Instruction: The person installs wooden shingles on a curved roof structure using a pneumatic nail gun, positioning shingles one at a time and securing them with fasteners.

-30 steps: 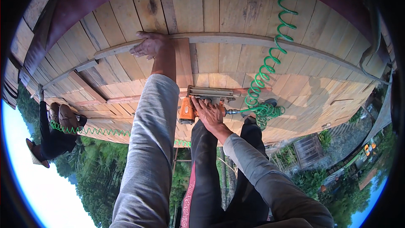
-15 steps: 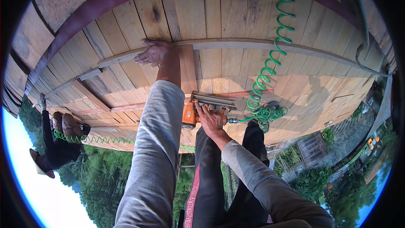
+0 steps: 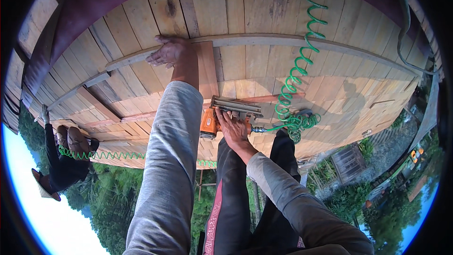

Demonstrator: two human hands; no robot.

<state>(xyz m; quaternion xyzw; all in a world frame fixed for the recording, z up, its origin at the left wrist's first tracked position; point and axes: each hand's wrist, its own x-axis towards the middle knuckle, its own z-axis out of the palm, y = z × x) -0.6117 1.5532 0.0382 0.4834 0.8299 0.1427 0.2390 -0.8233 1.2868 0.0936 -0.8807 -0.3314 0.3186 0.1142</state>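
Observation:
My left hand [image 3: 171, 52] lies with its fingers apart on the wooden shingles, along the lower edge of a long thin batten [image 3: 245, 40]. Beside my left wrist is a reddish shingle [image 3: 206, 66], its upper end meeting the batten and part of it hidden under my forearm. Lower down, my right hand [image 3: 233, 128] is wrapped round an orange pneumatic nail gun [image 3: 209, 123] with a metal magazine. The gun rests on its side against the roof, just above my knees. From its rear fitting runs a green coiled air hose [image 3: 293, 85].
Wooden shingles [image 3: 373, 94] cover the curved roof, with a dark red band [image 3: 94, 14] above. At far left a co-worker [image 3: 68, 165] in dark clothes and a hat crouches, one gloved hand on the batten. Trees [image 3: 113, 203] and ground lie beyond the lower roof edge.
The view has shifted slightly, so the roof sits a little higher and further left. Both hands keep their places, the left on the shingles and the right on the nail gun.

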